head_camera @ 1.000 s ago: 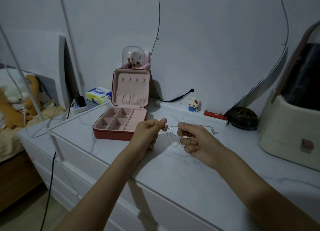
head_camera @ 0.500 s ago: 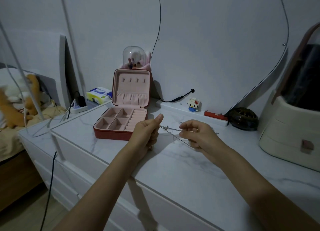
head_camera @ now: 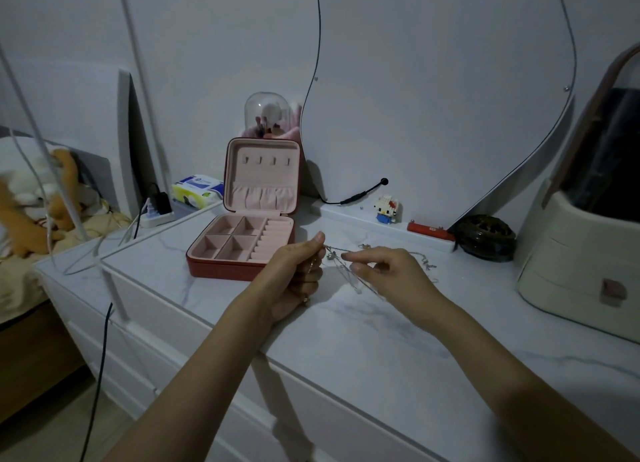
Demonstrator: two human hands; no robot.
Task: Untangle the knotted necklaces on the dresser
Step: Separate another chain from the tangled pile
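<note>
Thin silver necklaces (head_camera: 337, 255) hang tangled between my two hands, just above the white marble dresser top (head_camera: 346, 340). My left hand (head_camera: 298, 271) pinches one end between thumb and curled fingers. My right hand (head_camera: 388, 274) pinches the chains a short way to the right, and loops (head_camera: 356, 281) dangle below it. More chain (head_camera: 427, 264) trails on the dresser behind my right hand. The knot itself is too fine to make out.
An open red jewellery box (head_camera: 242, 246) with pink lining stands left of my hands. At the back are a toy figure (head_camera: 387, 209), a red bar (head_camera: 429, 231) and a dark round dish (head_camera: 485, 238). A cream organiser (head_camera: 581, 264) stands at the right.
My hands have drawn slightly apart, stretching the chain between them. My right hand's fingers have shifted their pinch along the chains, and the loops hang lower.
</note>
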